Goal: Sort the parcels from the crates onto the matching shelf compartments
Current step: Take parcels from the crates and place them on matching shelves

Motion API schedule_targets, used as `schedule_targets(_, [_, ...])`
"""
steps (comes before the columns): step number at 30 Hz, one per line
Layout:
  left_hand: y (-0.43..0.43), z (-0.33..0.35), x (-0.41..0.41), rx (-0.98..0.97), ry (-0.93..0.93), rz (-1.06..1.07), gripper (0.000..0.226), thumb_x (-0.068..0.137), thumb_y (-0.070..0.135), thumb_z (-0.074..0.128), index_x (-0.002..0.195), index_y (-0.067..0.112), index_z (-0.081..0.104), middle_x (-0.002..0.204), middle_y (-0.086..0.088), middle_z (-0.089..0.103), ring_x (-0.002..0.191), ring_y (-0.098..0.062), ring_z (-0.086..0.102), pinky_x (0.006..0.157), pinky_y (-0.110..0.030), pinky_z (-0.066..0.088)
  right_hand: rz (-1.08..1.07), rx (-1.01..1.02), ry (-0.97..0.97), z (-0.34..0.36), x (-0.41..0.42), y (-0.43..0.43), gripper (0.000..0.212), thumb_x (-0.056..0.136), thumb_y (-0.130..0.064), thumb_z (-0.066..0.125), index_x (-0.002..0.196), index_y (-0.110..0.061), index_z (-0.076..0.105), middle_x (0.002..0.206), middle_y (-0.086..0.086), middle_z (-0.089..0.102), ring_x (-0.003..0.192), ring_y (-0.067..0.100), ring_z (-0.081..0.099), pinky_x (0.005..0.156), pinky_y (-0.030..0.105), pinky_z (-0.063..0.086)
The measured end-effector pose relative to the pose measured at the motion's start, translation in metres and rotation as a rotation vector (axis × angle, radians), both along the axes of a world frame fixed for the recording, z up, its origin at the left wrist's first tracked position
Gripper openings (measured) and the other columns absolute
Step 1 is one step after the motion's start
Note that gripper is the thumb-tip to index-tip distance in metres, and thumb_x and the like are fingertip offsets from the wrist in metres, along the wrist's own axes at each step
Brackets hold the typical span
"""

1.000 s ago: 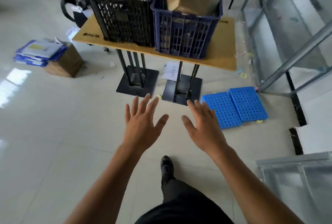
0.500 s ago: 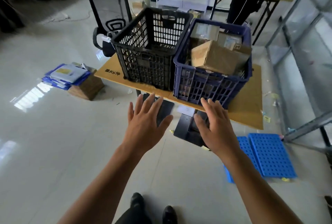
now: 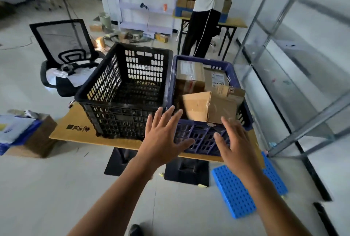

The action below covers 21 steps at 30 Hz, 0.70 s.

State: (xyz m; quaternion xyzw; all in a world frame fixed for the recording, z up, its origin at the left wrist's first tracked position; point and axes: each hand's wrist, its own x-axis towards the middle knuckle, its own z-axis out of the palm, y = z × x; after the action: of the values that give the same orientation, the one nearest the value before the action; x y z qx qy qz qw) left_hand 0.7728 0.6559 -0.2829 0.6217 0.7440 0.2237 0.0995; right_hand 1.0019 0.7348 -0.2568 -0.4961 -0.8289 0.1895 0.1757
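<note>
A blue crate (image 3: pixel 198 139) stands on a low wooden table (image 3: pixel 75 131), holding several brown cardboard parcels; the nearest parcel (image 3: pixel 208 107) lies tilted on top. Left of it stands a black crate (image 3: pixel 117 91) that looks empty. My left hand (image 3: pixel 162 137) is stretched out with fingers spread, just before the blue crate's near left corner. My right hand (image 3: pixel 234 143) is also spread, in front of the crate's near right side. Both hands hold nothing. A metal shelf frame (image 3: pixel 303 88) rises at the right.
A black mesh office chair (image 3: pixel 62 53) stands behind the table at the left. A cardboard box with blue folders (image 3: pixel 28 137) sits on the floor at far left. Blue perforated panels (image 3: pixel 238 194) lie on the floor at right. Another person (image 3: pixel 204 17) stands at a far table.
The view has lifted and closed in on the crates. Both hands have risen from over the floor up to the front of the blue crate, still spread and empty.
</note>
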Motion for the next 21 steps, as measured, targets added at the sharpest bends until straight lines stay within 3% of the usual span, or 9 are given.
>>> schedule_targets(3, [0.042,-0.003,-0.016,-0.009,0.021,-0.112,0.107,0.079,0.085,0.052,0.158,0.044,-0.008,0.17,0.013,-0.008,0.154,-0.019,-0.021,0.122,-0.048,-0.017,-0.089,0.009,-0.001,0.003,-0.007,0.012,0.078,0.096,-0.062,0.03,0.163,-0.022,0.03,0.166,0.009,0.032,0.156,0.028,0.026,0.123,0.052,0.031])
schedule_targets(6, [0.084,-0.008,-0.021,-0.003,0.015,-0.212,0.118,0.076,0.08,0.063,0.156,0.045,-0.015,0.17,0.012,-0.011,0.155,-0.021,-0.019,0.122,-0.048,-0.015,-0.143,-0.004,-0.012,-0.003,-0.009,0.024,0.069,0.103,-0.054,0.041,0.164,-0.025,0.028,0.167,0.006,0.031,0.156,0.026,0.022,0.123,0.052,0.03])
schedule_targets(12, [0.149,-0.024,-0.012,-0.017,-0.015,-0.366,0.138,0.066,0.077,0.075,0.156,0.044,-0.023,0.162,0.025,-0.026,0.156,-0.021,-0.018,0.123,-0.054,-0.008,-0.191,-0.025,-0.024,-0.022,0.003,0.054,0.072,0.101,-0.057,0.041,0.164,-0.025,0.027,0.168,0.008,0.028,0.159,0.027,0.016,0.124,0.055,0.028])
schedule_targets(17, [0.174,-0.022,-0.017,0.028,-0.086,-0.367,0.137,0.057,0.072,0.075,0.16,0.043,-0.011,0.162,0.018,0.007,0.155,-0.022,0.001,0.125,-0.061,0.007,-0.197,-0.063,-0.074,-0.035,0.008,0.095,0.078,0.098,-0.069,0.035,0.166,-0.033,0.019,0.173,0.003,0.017,0.161,0.024,0.001,0.127,0.051,0.012])
schedule_targets(21, [0.192,-0.015,-0.032,-0.021,-0.268,-0.365,0.14,0.06,0.049,0.093,0.158,0.048,-0.007,0.159,0.018,0.013,0.149,-0.017,0.022,0.121,-0.046,0.03,-0.192,-0.12,0.037,-0.042,0.002,0.125,0.09,0.089,-0.083,0.036,0.165,-0.038,0.015,0.174,-0.006,0.012,0.16,0.016,-0.003,0.129,0.054,0.01])
